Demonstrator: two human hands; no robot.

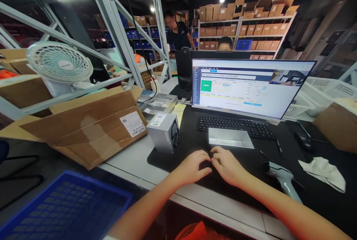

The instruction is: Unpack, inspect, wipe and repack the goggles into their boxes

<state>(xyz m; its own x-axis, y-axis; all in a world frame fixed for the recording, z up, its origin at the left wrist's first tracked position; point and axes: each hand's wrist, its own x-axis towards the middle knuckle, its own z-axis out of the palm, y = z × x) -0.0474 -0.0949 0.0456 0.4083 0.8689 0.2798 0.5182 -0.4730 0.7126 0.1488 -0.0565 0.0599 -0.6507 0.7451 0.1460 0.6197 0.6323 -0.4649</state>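
My left hand (194, 166) and my right hand (228, 165) rest close together on the black desk mat (245, 175), fingertips touching, fingers curled around something small and dark that I cannot make out. Just beyond them lies a flat silver box (230, 138) in front of the black keyboard (233, 125). A grey carton with a label (164, 133) stands upright to the left of my left hand. The monitor (248, 87) behind the keyboard shows a form page.
An open cardboard box (92, 128) lies at left, with a white fan (59, 62) above it. A blue crate (64, 206) sits at lower left. A barcode scanner (283, 180), white cloth (323, 171) and mouse (304, 140) lie at right. Two people are behind the monitor.
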